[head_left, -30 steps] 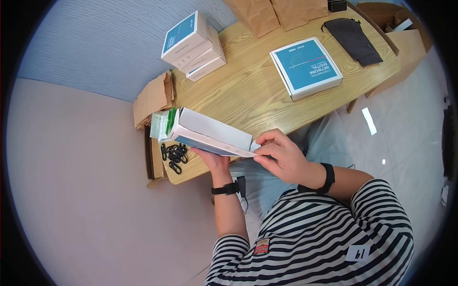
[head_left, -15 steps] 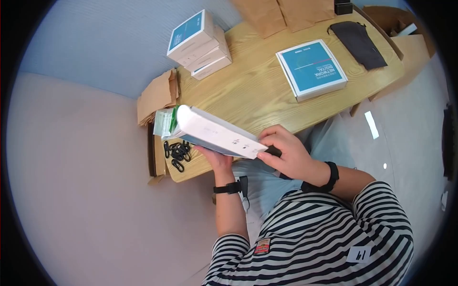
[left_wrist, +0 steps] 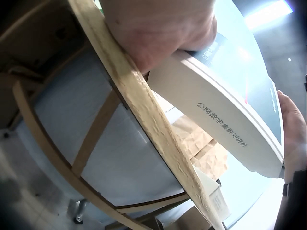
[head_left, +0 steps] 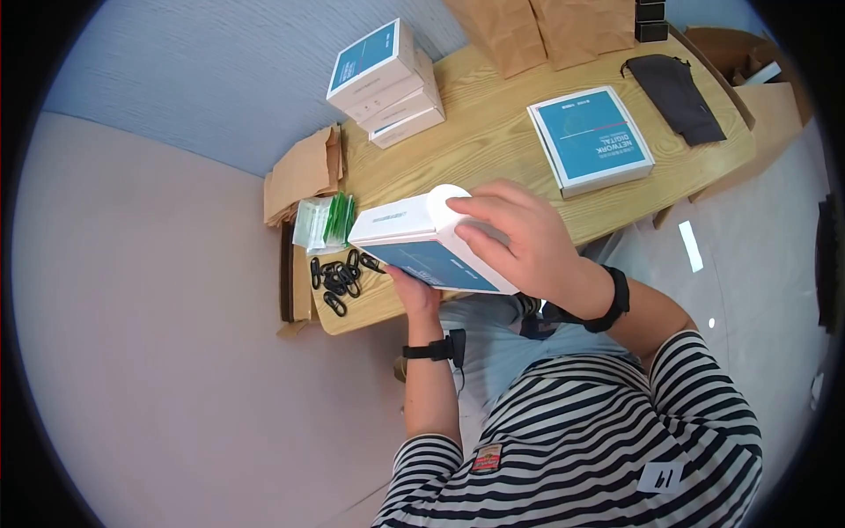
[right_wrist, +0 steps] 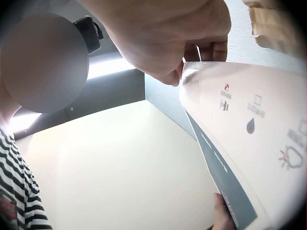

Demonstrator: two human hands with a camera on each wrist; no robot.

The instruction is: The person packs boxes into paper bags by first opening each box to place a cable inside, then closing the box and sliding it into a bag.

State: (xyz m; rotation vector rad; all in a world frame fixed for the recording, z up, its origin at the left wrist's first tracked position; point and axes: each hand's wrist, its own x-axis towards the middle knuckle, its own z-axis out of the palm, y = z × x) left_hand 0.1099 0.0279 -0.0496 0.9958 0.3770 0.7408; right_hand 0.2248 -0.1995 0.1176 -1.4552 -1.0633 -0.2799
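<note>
A white cardboard box with a blue printed lid (head_left: 427,264) is held tilted over the table's near edge. My left hand (head_left: 417,292) grips it from below, at the lower edge of the blue face. At the opposite end, my right hand (head_left: 537,242) pinches the corner by a rounded white flap (head_left: 447,204) that sticks out. The right wrist view has the box side (right_wrist: 249,103) with small printed icons, the right fingers bent around its corner. Dark lettering marks another side (left_wrist: 216,120) in the left wrist view.
A similar blue-topped box (head_left: 594,141) lies flat beside a dark drawstring pouch (head_left: 676,99). Several boxes are stacked (head_left: 387,75) by the wall. Black clips (head_left: 339,277), green-edged packets (head_left: 334,220) and folded brown paper (head_left: 304,174) lie left; paper bags (head_left: 546,35) stand behind.
The held box has turned, so its blue face shows more and the icon-printed side has swung out of the head view. My right hand has risen along its end to the rounded flap.
</note>
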